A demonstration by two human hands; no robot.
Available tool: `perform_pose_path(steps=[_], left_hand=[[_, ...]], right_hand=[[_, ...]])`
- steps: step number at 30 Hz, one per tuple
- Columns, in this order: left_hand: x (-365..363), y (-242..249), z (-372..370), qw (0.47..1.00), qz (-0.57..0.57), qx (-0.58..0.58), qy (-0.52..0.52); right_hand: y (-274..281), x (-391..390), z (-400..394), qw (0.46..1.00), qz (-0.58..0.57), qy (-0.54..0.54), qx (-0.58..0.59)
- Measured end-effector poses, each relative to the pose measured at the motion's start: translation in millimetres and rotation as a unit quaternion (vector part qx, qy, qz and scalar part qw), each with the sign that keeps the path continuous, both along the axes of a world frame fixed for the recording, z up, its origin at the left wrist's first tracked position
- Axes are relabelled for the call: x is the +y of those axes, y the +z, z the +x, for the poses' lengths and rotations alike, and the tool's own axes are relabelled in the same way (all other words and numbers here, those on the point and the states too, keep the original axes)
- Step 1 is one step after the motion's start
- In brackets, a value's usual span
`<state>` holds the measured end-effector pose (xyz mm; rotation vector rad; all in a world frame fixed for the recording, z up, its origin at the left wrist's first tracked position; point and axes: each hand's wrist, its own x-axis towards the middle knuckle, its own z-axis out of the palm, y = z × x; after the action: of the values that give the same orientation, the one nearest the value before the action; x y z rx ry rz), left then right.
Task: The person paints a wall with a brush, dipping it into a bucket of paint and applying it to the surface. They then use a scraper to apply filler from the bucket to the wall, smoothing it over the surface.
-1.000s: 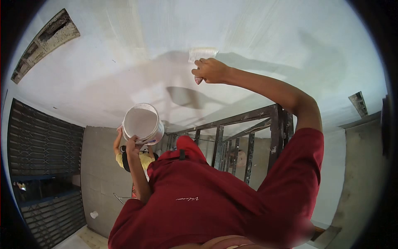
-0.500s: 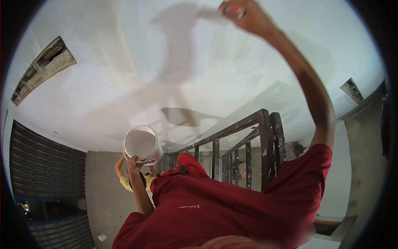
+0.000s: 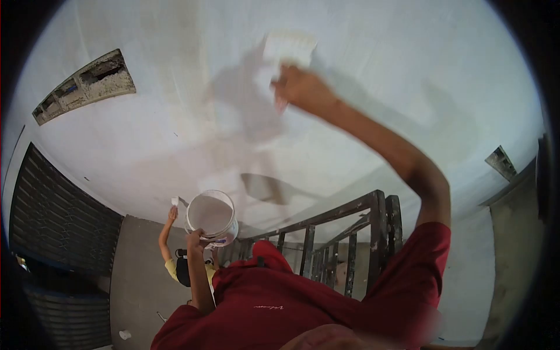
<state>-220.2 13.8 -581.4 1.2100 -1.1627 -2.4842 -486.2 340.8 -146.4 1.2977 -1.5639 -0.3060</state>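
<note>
My right hand (image 3: 304, 87) is raised in front of the pale wall (image 3: 350, 35), fingers closed round the handle of a wide paintbrush (image 3: 290, 48). Its broad whitish head points up against the wall, blurred by motion. Lower down, my left hand (image 3: 197, 239) grips the near edge of a white plastic bucket (image 3: 228, 232). The bucket tilts toward me, so its pale, coated inside shows. Shadows of my arm and the brush fall on the wall around my right hand.
A dark, paint-spattered metal ladder (image 3: 376, 233) stands close beside me. Below on the left, another person in a yellow top (image 3: 172, 269) reaches up to the wall with a white tool (image 3: 175, 201). Vent openings (image 3: 87, 84) and a dark metal shutter (image 3: 58, 216) lie left.
My right hand has moved down and left, and the brush has turned from sideways to head up. The bucket sits slightly lower and further right in view. The other person's raised arm now shows.
</note>
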Motion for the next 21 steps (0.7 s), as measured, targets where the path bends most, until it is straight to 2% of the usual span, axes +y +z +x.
perform_pose_path(steps=[1,5,7,10,11,12,13,14,15,16,18,19,20,21], left_hand=[[3,11,1,1.000,-0.007,0.004,0.008],[24,49,12,0.999,-0.032,0.005,0.040],[23,44,14,0.998,-0.032,0.017,0.045],[2,-4,15,0.999,-0.012,0.033,0.030],[-8,-26,14,0.999,-0.005,0.026,0.022],[-12,-37,15,1.000,0.001,0.018,0.012],[-10,-35,15,0.999,-0.017,0.007,0.026],[-7,-29,14,0.999,-0.034,-0.003,0.041],[-6,-29,14,0.997,-0.051,-0.015,0.056],[-6,-30,15,0.998,-0.042,-0.010,0.054],[-16,-49,14,0.999,-0.024,0.001,0.045],[-19,-60,11,0.998,-0.029,-0.009,0.059],[-23,-71,9,0.997,-0.033,-0.020,0.072],[-20,-70,8,0.995,-0.038,-0.031,0.083]], right_hand=[[-36,-8,1,0.997,0.027,0.032,-0.060],[-125,-22,24,0.951,0.144,0.013,-0.273],[-130,-28,38,0.914,0.167,-0.025,-0.370],[-110,-36,20,0.881,0.135,-0.050,-0.450],[-99,-37,4,0.883,0.074,-0.036,-0.462],[-75,-37,-9,0.886,0.018,-0.033,-0.461],[-31,-37,-6,0.848,-0.039,-0.045,-0.527],[9,-35,-4,0.869,-0.052,-0.007,-0.491],[49,-34,6,0.863,-0.070,-0.046,-0.498],[78,-31,-2,0.883,-0.099,-0.007,-0.458],[148,-22,8,0.915,-0.125,-0.049,-0.381],[179,-11,-17,0.961,-0.095,0.073,-0.250],[217,-13,9,0.915,-0.158,0.080,-0.364],[239,-17,43,0.918,-0.206,0.007,-0.338]])
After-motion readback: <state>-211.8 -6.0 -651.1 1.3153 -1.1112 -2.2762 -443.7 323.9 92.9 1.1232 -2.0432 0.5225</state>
